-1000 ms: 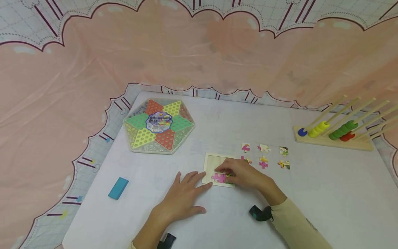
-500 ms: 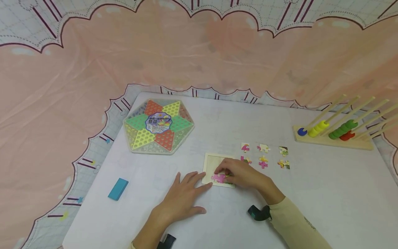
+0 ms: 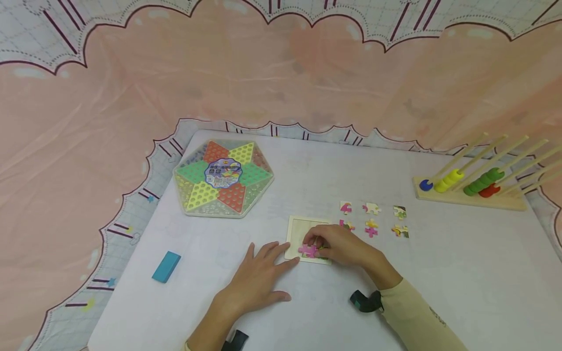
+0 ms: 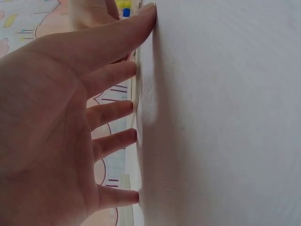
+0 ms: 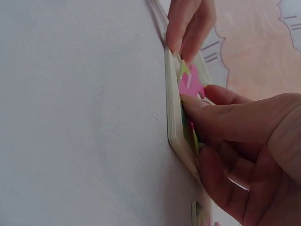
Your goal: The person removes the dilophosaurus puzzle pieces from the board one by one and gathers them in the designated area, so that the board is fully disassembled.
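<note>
My right hand [image 3: 344,243] pinches a pink jigsaw piece [image 3: 308,250] over the lower part of a small wooden puzzle tray [image 3: 295,223]. Seen from the right wrist, the pink piece [image 5: 190,84] stands tilted between thumb and forefinger, above other coloured pieces partly hidden by the hand. My left hand [image 3: 254,280] lies with fingers spread, two fingertips at the tray's left edge. In the left wrist view the left hand [image 4: 51,127] has straight fingers reaching down to the white tabletop. The upper part of the tray shows bare wood.
Several loose jigsaw pieces [image 3: 371,209] lie in two rows right of the tray. A hexagonal Chinese checkers box [image 3: 246,195] sits at back left, a blue block [image 3: 167,266] at left. A wooden bead counting rack [image 3: 470,200] with upright pegs stands at far right.
The right thumb has edged slightly left over the pink jigsaw piece, which has shifted a little. The left hand keeps its place at the tray's edge.
</note>
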`<state>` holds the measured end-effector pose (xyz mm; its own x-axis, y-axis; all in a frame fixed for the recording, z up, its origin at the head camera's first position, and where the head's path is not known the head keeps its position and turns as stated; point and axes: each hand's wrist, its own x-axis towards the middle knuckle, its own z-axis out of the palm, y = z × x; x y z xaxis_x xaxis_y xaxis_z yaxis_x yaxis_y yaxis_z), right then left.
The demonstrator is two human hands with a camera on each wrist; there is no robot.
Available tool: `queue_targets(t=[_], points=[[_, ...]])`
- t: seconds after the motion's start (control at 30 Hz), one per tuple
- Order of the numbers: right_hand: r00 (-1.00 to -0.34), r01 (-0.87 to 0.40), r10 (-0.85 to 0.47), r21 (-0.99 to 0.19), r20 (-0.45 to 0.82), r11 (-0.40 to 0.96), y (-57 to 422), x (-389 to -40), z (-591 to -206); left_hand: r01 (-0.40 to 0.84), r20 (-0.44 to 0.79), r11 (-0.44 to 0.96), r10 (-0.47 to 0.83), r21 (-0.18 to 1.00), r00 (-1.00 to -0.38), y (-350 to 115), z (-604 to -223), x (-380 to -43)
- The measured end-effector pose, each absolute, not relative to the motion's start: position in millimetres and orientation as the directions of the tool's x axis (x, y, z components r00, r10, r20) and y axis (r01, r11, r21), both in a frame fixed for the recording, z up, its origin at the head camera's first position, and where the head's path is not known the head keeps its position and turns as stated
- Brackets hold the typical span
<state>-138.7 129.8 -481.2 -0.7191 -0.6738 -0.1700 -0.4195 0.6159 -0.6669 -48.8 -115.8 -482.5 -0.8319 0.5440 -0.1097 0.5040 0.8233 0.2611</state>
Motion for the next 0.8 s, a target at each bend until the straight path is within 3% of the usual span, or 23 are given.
queue_targets(t=[0.5, 0.8], points=[[-0.745, -0.401, -0.652, -0.685, -0.144, 0.609, 129.3, -137.1, -481.8, 0.504, -0.107, 0.822, 0.544, 0.264, -0.832, -115.6, -482.1, -48.8], [-0.744, -0.346, -0.653, -0.753, -0.142, 0.559, 132.8, -137.7, -481.8, 0.502, -0.105, 0.823, 0.542, 0.264, -0.834, -115.9, -481.3, -48.4]])
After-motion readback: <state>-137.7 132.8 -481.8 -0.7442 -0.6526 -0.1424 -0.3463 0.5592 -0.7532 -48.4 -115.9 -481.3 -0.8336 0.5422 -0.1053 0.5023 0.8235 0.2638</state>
